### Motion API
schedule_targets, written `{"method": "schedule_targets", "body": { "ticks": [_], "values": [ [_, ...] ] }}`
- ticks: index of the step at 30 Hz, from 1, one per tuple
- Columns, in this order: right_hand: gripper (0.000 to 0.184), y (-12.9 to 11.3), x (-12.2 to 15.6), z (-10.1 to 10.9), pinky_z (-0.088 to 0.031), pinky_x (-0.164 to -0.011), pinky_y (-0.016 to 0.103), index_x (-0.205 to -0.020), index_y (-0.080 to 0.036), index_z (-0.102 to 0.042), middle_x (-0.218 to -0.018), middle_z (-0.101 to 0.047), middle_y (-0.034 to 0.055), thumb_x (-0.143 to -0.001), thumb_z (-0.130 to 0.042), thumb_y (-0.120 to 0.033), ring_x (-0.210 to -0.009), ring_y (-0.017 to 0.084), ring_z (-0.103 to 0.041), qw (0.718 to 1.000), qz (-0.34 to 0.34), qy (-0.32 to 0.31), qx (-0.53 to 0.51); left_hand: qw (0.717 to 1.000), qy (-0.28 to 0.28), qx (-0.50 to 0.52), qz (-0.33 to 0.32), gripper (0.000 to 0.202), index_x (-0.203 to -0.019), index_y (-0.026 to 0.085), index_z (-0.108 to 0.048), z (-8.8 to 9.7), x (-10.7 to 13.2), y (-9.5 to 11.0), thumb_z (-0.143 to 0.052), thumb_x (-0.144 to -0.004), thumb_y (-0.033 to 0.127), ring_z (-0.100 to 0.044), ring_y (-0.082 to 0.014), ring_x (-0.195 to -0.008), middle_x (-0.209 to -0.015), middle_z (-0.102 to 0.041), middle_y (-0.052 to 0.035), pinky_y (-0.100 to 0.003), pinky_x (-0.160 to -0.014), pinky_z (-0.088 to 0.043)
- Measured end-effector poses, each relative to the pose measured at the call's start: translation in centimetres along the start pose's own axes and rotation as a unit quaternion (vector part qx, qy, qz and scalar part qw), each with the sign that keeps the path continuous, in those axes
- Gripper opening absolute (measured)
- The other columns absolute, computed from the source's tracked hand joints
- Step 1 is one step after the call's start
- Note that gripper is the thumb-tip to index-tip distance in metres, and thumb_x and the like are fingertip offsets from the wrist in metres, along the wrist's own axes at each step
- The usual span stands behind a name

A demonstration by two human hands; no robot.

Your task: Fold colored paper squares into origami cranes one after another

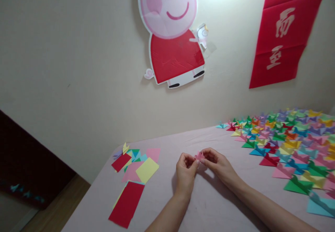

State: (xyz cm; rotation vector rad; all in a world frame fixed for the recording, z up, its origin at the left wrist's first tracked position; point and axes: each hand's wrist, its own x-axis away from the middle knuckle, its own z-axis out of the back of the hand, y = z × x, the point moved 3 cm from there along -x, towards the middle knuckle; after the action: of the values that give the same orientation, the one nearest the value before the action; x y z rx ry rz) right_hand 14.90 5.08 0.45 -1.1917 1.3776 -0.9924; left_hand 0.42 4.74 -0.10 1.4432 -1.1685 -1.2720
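Note:
A small pink origami paper [199,155] with several pointed folds is pinched between both hands, just above the table. My left hand [186,164] is closed on its left side, thumb and fingertips together. From the right, my right hand [215,160] grips the same paper, its thumb against the lower edge. The fingers cover parts of the paper, so its full shape is hidden.
Rows of coloured folded paper cranes [280,143] cover the table's right side. Loose paper sheets [147,170], a red rectangular stack [127,204] and a few folded pieces [125,148] lie at the left. Behind the table [209,204] rises a wall bearing a pig cutout [175,55].

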Motion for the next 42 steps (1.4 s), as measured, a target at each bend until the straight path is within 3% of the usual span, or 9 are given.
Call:
{"method": "schedule_targets", "body": {
  "ticks": [7, 15, 19, 22, 29, 34, 42],
  "values": [
    [0.038, -0.9, 0.1, -0.3, -0.046, -0.069, 0.031, -0.079, -0.018, -0.070, -0.074, -0.069, 0.0019, -0.066, -0.078, -0.053, -0.071, 0.018, -0.059, 0.996, -0.038, -0.071, 0.024, 0.999, -0.034, -0.032, 0.002, 0.033, -0.098, 0.024, -0.044, 0.1, 0.0, 0.3, -0.069, -0.077, 0.024, -0.062, -0.0156, -0.076, -0.078, -0.064, 0.0027, -0.026, -0.073, -0.047],
    [0.038, -0.9, 0.2, 0.0, -0.042, -0.059, 0.029, -0.060, -0.020, -0.062, -0.058, -0.060, -0.0026, -0.062, -0.080, -0.053, -0.058, 0.014, -0.052, 0.999, -0.029, -0.028, 0.024, 0.991, -0.084, -0.097, -0.024, 0.027, -0.106, 0.023, -0.049, -0.2, 0.4, 0.6, -0.061, -0.082, 0.020, -0.061, -0.0169, -0.083, -0.084, -0.064, 0.0003, -0.028, -0.080, -0.045],
    [0.037, -1.1, 0.3, 0.0, -0.043, -0.062, 0.029, -0.061, -0.019, -0.062, -0.060, -0.062, -0.0015, -0.061, -0.081, -0.050, -0.061, 0.015, -0.053, 0.999, -0.039, -0.036, 0.011, 0.981, -0.124, -0.148, -0.020, 0.011, -0.085, 0.019, -0.060, -0.5, 0.3, 0.6, -0.064, -0.082, 0.029, -0.053, -0.0163, -0.074, -0.078, -0.060, 0.0001, -0.026, -0.069, -0.040],
    [0.035, -1.4, 0.4, -0.1, -0.043, -0.063, 0.029, -0.061, -0.019, -0.063, -0.060, -0.062, -0.0018, -0.062, -0.081, -0.048, -0.062, 0.015, -0.054, 0.998, -0.040, -0.045, 0.008, 0.974, -0.137, -0.179, -0.030, 0.025, -0.071, 0.018, -0.062, -0.5, 0.2, 0.8, -0.061, -0.086, 0.038, -0.049, -0.0166, -0.070, -0.073, -0.058, -0.0004, -0.027, -0.065, -0.036],
    [0.037, -1.7, 0.4, 0.1, -0.042, -0.060, 0.030, -0.056, -0.019, -0.062, -0.054, -0.060, -0.0017, -0.065, -0.077, -0.052, -0.057, 0.015, -0.052, 0.998, -0.028, -0.039, 0.037, 0.959, -0.160, -0.221, -0.071, 0.014, -0.069, 0.020, -0.062, -0.7, 0.6, 1.6, -0.058, -0.082, 0.023, -0.050, -0.0185, -0.076, -0.073, -0.057, 0.0000, -0.028, -0.070, -0.035],
    [0.038, -1.5, 0.3, 0.2, -0.040, -0.058, 0.029, -0.056, -0.020, -0.061, -0.053, -0.059, -0.0018, -0.063, -0.077, -0.054, -0.055, 0.015, -0.050, 0.999, -0.025, -0.022, 0.041, 0.956, -0.150, -0.242, -0.071, 0.016, -0.064, 0.021, -0.054, -1.0, 0.6, 1.7, -0.060, -0.079, 0.021, -0.049, -0.0195, -0.076, -0.072, -0.056, -0.0002, -0.029, -0.070, -0.034],
    [0.036, -1.0, 0.5, -0.2, -0.041, -0.056, 0.029, -0.059, -0.020, -0.063, -0.055, -0.059, -0.0016, -0.063, -0.078, -0.052, -0.055, 0.015, -0.050, 0.999, -0.045, -0.011, 0.004, 0.955, -0.171, -0.234, -0.057, 0.018, -0.060, 0.020, -0.059, -0.9, 0.4, 1.5, -0.059, -0.078, 0.022, -0.050, -0.0204, -0.074, -0.068, -0.059, -0.0016, -0.030, -0.070, -0.035]
  ]
}}
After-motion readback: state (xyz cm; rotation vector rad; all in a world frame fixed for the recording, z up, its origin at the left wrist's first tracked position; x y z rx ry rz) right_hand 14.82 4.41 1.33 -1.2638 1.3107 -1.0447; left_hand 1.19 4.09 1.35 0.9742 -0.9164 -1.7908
